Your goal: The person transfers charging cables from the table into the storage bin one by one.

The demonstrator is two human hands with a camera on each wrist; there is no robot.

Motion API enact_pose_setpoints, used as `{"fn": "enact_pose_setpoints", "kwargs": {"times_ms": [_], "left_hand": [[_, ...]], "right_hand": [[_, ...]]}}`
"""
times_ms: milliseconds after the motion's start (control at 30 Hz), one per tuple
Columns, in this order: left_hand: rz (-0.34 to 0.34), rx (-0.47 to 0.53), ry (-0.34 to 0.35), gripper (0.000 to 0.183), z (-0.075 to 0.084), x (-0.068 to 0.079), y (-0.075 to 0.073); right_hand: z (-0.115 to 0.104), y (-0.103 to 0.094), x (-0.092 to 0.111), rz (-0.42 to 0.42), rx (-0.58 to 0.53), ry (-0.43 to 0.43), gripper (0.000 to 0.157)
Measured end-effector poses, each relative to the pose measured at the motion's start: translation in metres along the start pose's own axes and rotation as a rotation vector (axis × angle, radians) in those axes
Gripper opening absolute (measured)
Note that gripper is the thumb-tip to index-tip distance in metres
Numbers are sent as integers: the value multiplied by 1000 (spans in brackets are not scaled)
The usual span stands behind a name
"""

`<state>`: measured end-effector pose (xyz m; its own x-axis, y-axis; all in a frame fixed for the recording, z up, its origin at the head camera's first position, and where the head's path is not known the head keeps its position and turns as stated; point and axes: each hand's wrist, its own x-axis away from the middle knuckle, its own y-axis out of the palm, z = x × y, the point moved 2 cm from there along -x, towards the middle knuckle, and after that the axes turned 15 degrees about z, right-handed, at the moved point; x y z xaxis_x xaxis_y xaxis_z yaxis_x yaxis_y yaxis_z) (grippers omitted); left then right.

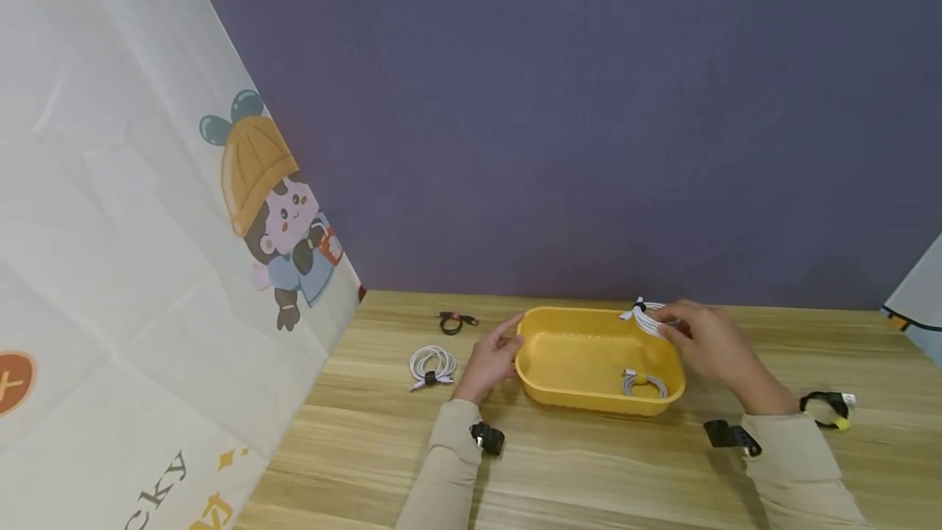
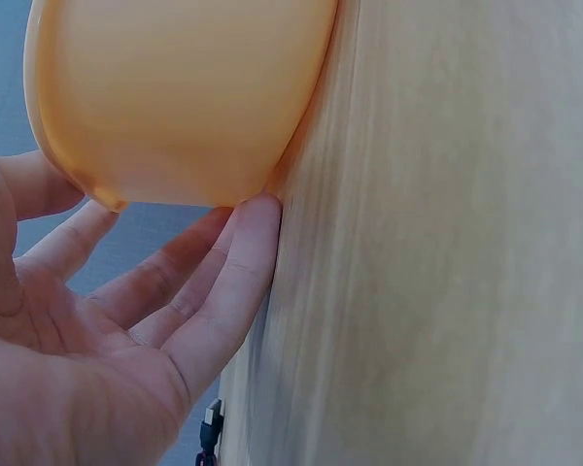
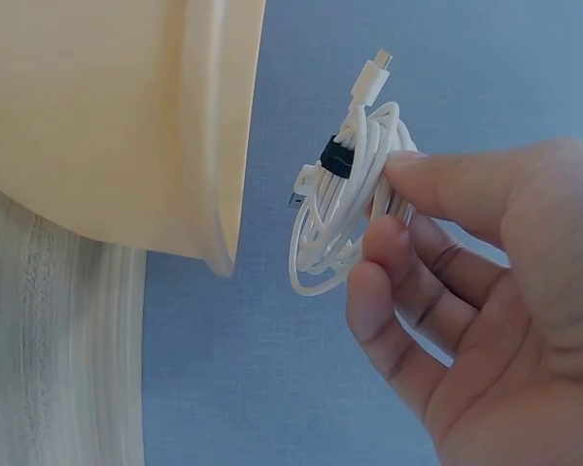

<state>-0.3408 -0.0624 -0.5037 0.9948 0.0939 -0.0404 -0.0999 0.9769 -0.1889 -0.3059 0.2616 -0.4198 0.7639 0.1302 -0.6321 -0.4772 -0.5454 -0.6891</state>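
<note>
Pinching cable (image 3: 348,209), right hand (image 3: 525,301); left (image 2: 107,340) spread against bin (image 1: 562,362); gray coil (image 1: 642,379) head view only

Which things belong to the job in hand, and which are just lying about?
Seemingly in use:
white cable in right fingers
yellow bin against left fingers
grey cable inside bin

Apparently lying about:
small black cable
white coil
black-and-yellow cable
</note>
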Motion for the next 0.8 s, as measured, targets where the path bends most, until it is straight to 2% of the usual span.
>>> {"fn": "enact_pose_setpoints", "kwargs": {"times_ms": [333,800], "left_hand": [[1,-13,-1,44,0,0,-1],[7,-10,-2,43,-1,-1,0]], "right_hand": [[-4,10,1,-79,-19,18,18],[-8,18,2,-115,-23,12,19]]}}
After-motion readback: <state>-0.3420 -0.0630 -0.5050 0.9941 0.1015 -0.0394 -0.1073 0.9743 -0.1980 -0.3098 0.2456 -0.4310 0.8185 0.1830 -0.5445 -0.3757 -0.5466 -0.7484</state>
